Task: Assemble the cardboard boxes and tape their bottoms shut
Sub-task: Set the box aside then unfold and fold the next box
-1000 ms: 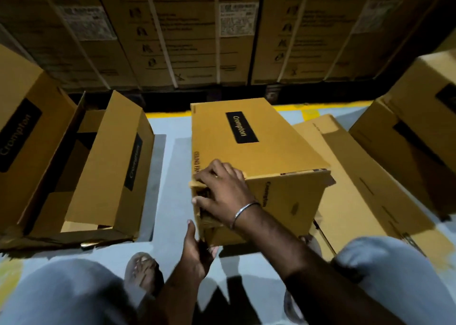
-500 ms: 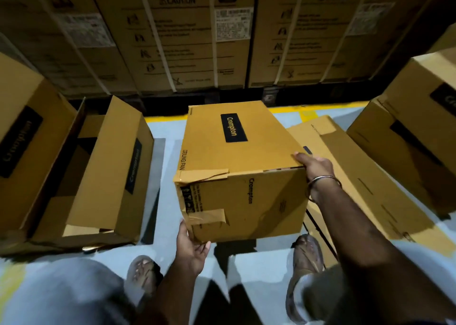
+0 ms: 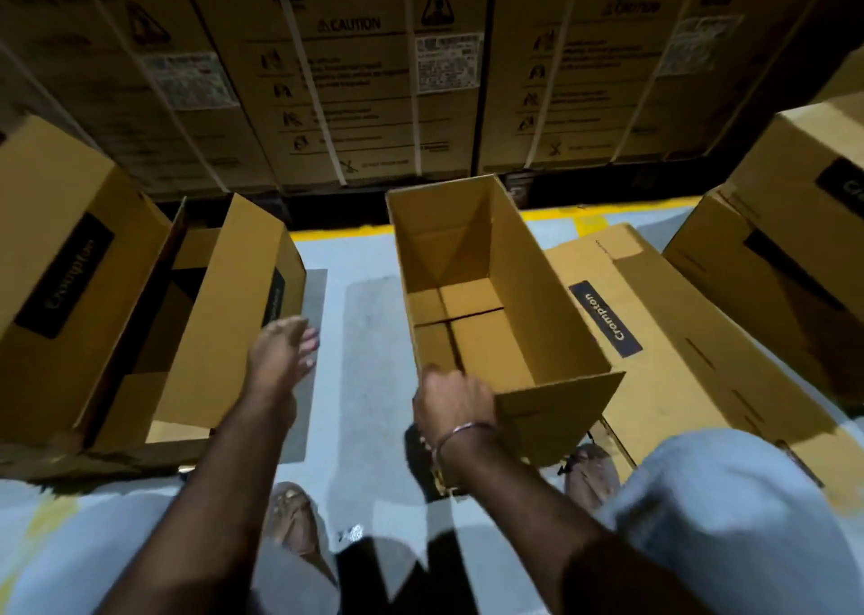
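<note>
Where our right hand (image 3: 452, 397) curls over the near rim of the open box (image 3: 537, 296), its fingertips are hidden, so it probably grips the edge. The box stands upright on the grey floor (image 3: 369, 334), smooth brown cardboard, bottom flaps folded flat inside. Our left hand (image 3: 283, 357) hangs blurred, fingers loose, holding nothing.

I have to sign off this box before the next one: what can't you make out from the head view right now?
- Tape on the bottom of the open box: the underside faces the floor, only the inside flap seams show.
- Right hand fingers: curled over the box's near rim, hidden by the hand's back.
- Left hand: motion-blurred, in the air, touching nothing.
- Flattened box: partly covered by the open box and a knee.
</note>
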A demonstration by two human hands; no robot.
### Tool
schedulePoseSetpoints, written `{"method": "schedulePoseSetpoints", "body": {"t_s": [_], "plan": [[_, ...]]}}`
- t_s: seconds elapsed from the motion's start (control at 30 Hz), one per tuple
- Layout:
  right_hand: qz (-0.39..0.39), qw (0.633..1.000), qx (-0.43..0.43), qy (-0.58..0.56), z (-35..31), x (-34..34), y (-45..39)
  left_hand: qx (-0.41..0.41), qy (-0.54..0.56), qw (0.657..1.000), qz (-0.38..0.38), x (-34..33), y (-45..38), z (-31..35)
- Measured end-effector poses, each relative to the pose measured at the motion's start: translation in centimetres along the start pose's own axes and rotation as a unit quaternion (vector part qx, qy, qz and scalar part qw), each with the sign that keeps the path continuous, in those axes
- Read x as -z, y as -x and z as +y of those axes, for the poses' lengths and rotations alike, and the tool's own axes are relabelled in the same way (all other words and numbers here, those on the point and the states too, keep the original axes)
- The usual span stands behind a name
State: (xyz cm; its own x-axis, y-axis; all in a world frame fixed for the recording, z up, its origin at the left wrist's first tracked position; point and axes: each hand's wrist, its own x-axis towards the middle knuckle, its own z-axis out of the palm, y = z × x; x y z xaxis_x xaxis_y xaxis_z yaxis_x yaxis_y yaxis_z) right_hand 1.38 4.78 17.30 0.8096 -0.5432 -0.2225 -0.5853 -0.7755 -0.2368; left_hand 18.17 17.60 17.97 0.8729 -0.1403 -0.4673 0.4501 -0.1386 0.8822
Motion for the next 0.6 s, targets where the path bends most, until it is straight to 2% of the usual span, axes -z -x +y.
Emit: {"method": "schedulePoseSetpoints", "body": {"t_s": [0.07,0.13,0.23,0.3,0.4,0.43,0.47,0.53,0.57,0.6], "plan": [[-0.048,0.998,0.026,0.023,-0.8,-2.6,1.3,-0.101,-0.121,0.984,-0.077,-0.3,1.6,2.4],[-0.074,0.996,0.031,0.023,-1.1,-4.4,1.4,-0.175,-0.258,0.936,-0.165,-0.4,2.8,3.1],[-0.126,0.991,0.043,-0.005,-1.0,-5.5,1.2,-0.196,-0.417,0.845,-0.272,-0.7,2.4,0.5],[-0.181,0.981,0.071,-0.031,-0.2,-5.8,1.1,-0.177,-0.465,0.806,-0.32,-1.6,1.6,-1.6],[-0.285,0.95,0.071,-0.109,3.0,-5.4,0.3,-0.162,-0.517,0.776,-0.322,-3.8,0.4,-4.3],[-0.301,0.941,0.053,-0.148,4.7,-5.1,-0.2,-0.145,-0.553,0.761,-0.308,-4.4,0.1,-5.0],[-0.305,0.937,0.032,-0.166,6.8,-4.5,-0.7,-0.127,-0.601,0.731,-0.298,-4.6,-0.2,-5.6],[-0.307,0.941,0.003,-0.142,11.1,-2.8,-1.5,-0.113,-0.674,0.672,-0.284,-4.5,-0.9,-6.5],[-0.32,0.941,-0.006,-0.112,13.4,-2.2,-1.8,-0.114,-0.687,0.661,-0.279,-4.3,-1.3,-6.9],[-0.339,0.937,-0.013,-0.08,15.3,-1.6,-2.0,-0.116,-0.684,0.667,-0.272,-4.1,-1.8,-7.2]]}}
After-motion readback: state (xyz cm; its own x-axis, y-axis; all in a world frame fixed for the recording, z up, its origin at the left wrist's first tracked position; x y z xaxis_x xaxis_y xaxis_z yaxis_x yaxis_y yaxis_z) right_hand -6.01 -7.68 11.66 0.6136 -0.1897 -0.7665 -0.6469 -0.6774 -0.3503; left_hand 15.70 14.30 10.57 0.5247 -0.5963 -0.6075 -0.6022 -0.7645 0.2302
